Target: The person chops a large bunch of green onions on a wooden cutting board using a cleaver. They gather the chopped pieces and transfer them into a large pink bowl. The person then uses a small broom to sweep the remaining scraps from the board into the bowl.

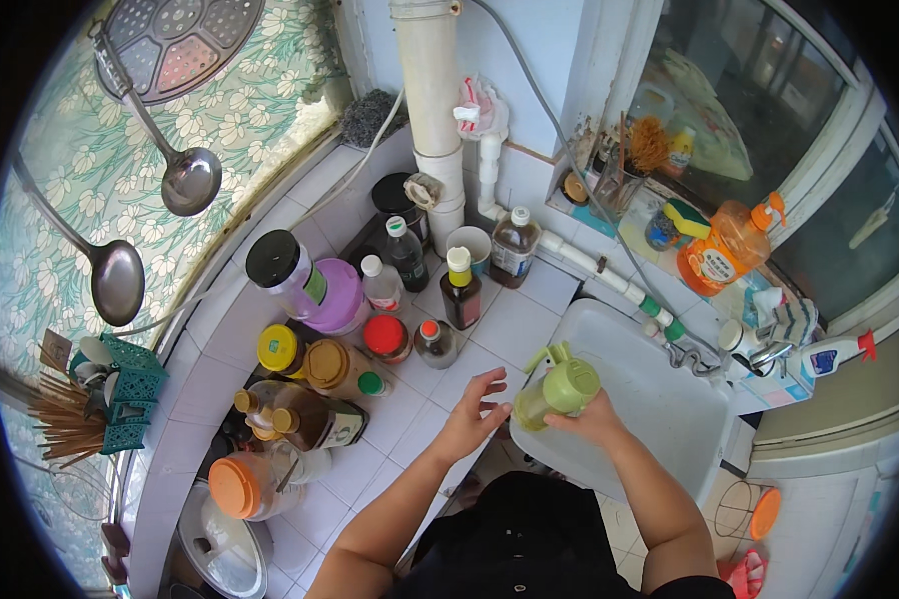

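Observation:
My right hand (591, 419) is wrapped around a small see-through jug with a light green lid (569, 384). The jug is over the left edge of the white sink (659, 439), and a light green handle-like part sticks out on its far side. What the jug holds, if anything, I cannot make out. Just left of it, my left hand (472, 414) is raised with its fingers apart and slightly bent, holding nothing. Its fingertips point at the jug's side; whether they touch it I cannot tell.
Sauce bottles (460, 288) and lidded jars (386, 339) crowd the tiled counter (410, 424) to the left. Behind the sink runs a white pipe (599, 268), with an orange pump bottle (719, 255) on the sill. A faucet (769, 354) and spray bottle (837, 353) stand right.

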Action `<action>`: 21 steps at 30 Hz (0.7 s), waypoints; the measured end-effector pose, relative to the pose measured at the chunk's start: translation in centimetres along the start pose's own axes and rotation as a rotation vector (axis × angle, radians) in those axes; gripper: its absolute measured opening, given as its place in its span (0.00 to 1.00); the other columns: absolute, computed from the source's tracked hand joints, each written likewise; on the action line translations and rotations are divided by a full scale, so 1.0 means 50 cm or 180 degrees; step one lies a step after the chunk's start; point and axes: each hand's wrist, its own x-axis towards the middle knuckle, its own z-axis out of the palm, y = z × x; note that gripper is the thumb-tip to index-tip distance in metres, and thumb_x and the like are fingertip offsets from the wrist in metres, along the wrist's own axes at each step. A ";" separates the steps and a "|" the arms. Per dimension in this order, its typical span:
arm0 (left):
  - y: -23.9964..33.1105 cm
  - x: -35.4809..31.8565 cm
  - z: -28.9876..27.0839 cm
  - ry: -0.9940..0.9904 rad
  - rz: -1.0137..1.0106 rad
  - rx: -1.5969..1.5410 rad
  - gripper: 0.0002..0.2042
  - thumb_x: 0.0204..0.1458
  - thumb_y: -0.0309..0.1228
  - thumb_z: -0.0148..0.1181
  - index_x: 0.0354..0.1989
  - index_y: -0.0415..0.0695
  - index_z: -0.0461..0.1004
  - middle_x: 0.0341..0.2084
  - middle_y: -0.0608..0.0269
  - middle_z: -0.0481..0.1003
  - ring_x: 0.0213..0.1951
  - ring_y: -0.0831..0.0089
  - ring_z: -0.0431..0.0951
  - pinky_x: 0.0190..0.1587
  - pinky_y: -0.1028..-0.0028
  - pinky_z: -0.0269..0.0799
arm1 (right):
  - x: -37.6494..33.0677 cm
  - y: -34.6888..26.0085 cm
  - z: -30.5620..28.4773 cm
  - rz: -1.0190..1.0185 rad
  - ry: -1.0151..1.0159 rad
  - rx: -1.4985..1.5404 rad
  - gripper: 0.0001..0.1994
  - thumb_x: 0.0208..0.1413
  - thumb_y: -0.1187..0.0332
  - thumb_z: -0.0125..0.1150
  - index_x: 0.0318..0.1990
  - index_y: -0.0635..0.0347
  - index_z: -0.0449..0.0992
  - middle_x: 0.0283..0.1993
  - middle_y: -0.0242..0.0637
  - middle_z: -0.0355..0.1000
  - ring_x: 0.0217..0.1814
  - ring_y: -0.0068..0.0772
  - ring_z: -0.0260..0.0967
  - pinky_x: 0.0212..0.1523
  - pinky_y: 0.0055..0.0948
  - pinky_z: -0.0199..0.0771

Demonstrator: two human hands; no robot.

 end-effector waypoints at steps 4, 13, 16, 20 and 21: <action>0.084 0.048 0.101 -0.1536 -0.0166 -0.1189 0.26 0.62 0.37 0.52 0.65 0.42 0.56 0.61 0.59 0.60 0.65 0.69 0.56 0.62 0.69 0.59 | -0.166 -0.112 -0.082 0.0408 -0.0223 -0.0060 0.37 0.38 0.59 0.76 0.58 0.57 0.67 0.55 0.40 0.69 0.58 0.36 0.66 0.60 0.34 0.65; 0.262 -0.022 0.427 -0.3499 -0.0394 -0.0948 0.20 0.62 0.41 0.52 0.57 0.42 0.63 0.37 0.70 0.70 0.41 0.82 0.67 0.46 0.78 0.67 | -0.576 -0.139 -0.188 0.0339 0.0444 0.0623 0.37 0.40 0.61 0.75 0.59 0.59 0.66 0.54 0.39 0.70 0.58 0.33 0.65 0.59 0.32 0.64; 0.314 -0.098 0.601 -0.4007 -0.0214 -0.0827 0.22 0.61 0.45 0.51 0.57 0.42 0.64 0.34 0.71 0.70 0.34 0.83 0.66 0.40 0.80 0.66 | -0.760 -0.155 -0.222 0.0188 0.0904 0.0847 0.36 0.40 0.62 0.74 0.59 0.61 0.66 0.53 0.39 0.71 0.57 0.33 0.66 0.59 0.32 0.64; 0.320 -0.229 0.867 -0.4632 -0.0949 -0.1069 0.26 0.60 0.52 0.48 0.54 0.42 0.68 0.30 0.73 0.70 0.25 0.84 0.60 0.30 0.82 0.60 | -1.046 -0.138 -0.264 0.0251 0.1539 0.0763 0.36 0.40 0.61 0.73 0.59 0.62 0.65 0.53 0.41 0.71 0.57 0.34 0.67 0.59 0.32 0.65; 0.325 -0.270 0.936 -0.4712 -0.1136 -0.1138 0.27 0.59 0.54 0.48 0.53 0.42 0.70 0.29 0.74 0.70 0.23 0.84 0.59 0.28 0.82 0.57 | -1.116 -0.137 -0.275 0.0345 0.1717 0.0629 0.37 0.41 0.61 0.73 0.60 0.62 0.64 0.53 0.42 0.71 0.57 0.34 0.67 0.59 0.32 0.65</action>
